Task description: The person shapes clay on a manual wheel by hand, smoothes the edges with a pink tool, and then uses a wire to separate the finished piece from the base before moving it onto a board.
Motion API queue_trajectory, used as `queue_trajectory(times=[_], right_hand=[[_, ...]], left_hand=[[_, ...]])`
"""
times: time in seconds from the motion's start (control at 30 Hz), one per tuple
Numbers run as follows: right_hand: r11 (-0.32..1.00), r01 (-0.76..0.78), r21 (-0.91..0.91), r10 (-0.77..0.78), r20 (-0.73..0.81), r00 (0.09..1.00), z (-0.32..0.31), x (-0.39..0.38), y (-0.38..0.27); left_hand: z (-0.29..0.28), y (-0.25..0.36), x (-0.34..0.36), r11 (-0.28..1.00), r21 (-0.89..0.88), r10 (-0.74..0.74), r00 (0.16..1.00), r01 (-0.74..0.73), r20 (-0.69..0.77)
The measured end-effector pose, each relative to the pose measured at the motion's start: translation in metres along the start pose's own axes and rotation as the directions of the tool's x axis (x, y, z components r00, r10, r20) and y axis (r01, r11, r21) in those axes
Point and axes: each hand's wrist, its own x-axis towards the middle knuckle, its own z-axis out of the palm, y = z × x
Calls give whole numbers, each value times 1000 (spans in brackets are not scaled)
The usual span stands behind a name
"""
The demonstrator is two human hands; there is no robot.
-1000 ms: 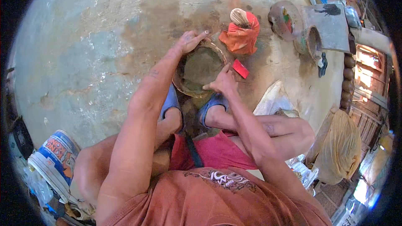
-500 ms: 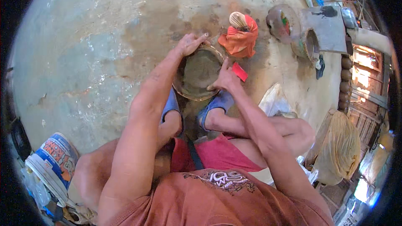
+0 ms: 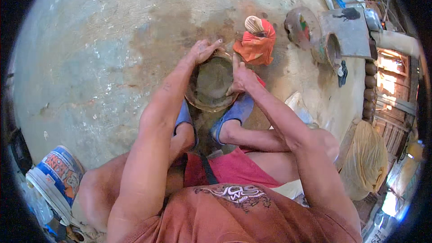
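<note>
A round, brown clay-like bowl [image 3: 216, 81] with a greyish inside lies on the floor just beyond my feet, and both hands are on it. At its far left rim my left hand [image 3: 207, 51] grips the edge, thumb stretched out to the right. The right rim is held by my right hand [image 3: 243, 78], with its thumb toward the inside and its fingers along the outer wall. A small red piece [image 3: 260, 81] shows partly behind that hand. Close by on the far right stands an orange cloth bundle [image 3: 256, 49] with a pale ribbed oval piece on top.
Blue shoes [image 3: 240, 109] flank the near side of the bowl. Farther right are a round pot [image 3: 302, 28], an open-mouthed pot [image 3: 333, 48] and a grey board [image 3: 344, 29]. A white and blue bucket [image 3: 58, 173] stands at the left, a cloth-covered sack [image 3: 365, 159] at the right.
My right hand has shifted slightly left and away from me along the rim, now hiding most of the red piece. My left hand keeps its place on the far left rim.
</note>
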Motion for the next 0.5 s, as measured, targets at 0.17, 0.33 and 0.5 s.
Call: queue_trajectory(times=[0.17, 0.33, 0.5], right_hand=[[984, 139, -112, -130, 83, 988, -27, 13, 4], [978, 149, -149, -157, -44, 987, -21, 20, -10], [982, 165, -94, -156, 98, 983, -11, 40, 19]], left_hand=[[-4, 2, -9, 996, 47, -74, 996, 72, 51], [-10, -5, -14, 999, 30, -38, 999, 37, 36], [5, -8, 3, 999, 37, -5, 1000, 4, 12]])
